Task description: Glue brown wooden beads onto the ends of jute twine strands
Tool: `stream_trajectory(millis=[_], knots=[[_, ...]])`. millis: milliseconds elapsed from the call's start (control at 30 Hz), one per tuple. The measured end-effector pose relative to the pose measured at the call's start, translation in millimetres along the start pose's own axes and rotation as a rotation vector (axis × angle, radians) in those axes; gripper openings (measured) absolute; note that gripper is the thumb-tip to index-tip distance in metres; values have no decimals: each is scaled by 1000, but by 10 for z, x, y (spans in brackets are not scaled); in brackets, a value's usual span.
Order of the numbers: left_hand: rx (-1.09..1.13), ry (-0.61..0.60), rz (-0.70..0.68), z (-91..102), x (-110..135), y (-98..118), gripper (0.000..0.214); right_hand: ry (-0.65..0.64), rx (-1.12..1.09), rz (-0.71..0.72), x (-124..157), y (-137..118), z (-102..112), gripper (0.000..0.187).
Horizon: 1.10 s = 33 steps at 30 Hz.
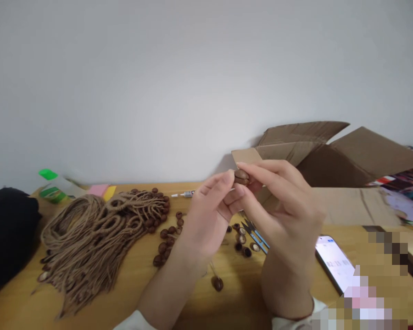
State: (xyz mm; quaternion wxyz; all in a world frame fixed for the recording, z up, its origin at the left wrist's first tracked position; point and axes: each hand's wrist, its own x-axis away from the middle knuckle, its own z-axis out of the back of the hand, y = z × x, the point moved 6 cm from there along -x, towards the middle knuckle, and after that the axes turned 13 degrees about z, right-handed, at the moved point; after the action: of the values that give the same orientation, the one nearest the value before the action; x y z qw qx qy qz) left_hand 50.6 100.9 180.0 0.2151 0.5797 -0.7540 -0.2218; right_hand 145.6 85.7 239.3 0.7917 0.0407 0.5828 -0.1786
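A brown nut shell [241, 177] is pinched between both hands, raised above the table. My left hand [209, 215] grips its left side with thumb and fingers. From the right, my right hand [282, 201] holds it between thumb and index finger. Below them, another brown nut [217, 283] hangs or lies at the end of a thin cord; which one I cannot tell. Several brown nuts [163, 247] sit left of my left wrist. Between the hands, several open half shells [241, 239] lie beside blue-handled thread snips [258, 236].
Bundles of brown cord with nuts at their ends [99, 229] cover the left of the wooden table [237, 305]. A glue tube [183, 194] and a green-capped bottle [53, 187] lie behind. An open cardboard box [296, 151] stands back right, a phone [335, 263] nearer me.
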Motion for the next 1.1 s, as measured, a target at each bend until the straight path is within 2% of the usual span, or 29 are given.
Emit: stream_trajectory(millis=[100,267,500,633,767,933,1100], knots=[[-88,73,-124,12,20,45,19,2,-23,0,6,12,12,25],[-179,86,-223,-26,70,92,15,5,-48,10,9,12,35,26],[-195,117,-166,11,79,110,23,-38,-36,29,-9,-26,29,24],[-179,83,-80,7,60,94,22,-42,-6,33,-12,-29,26,21],[-162,41,-54,-4,45,79,21,-26,8,40,-13,-30,35,22],[-150,14,-77,-21,49,80,20,-29,-4,29,-7,-32,34,26],[-192,46,-153,-30,91,125,17,-31,-28,39,-8,-20,34,26]])
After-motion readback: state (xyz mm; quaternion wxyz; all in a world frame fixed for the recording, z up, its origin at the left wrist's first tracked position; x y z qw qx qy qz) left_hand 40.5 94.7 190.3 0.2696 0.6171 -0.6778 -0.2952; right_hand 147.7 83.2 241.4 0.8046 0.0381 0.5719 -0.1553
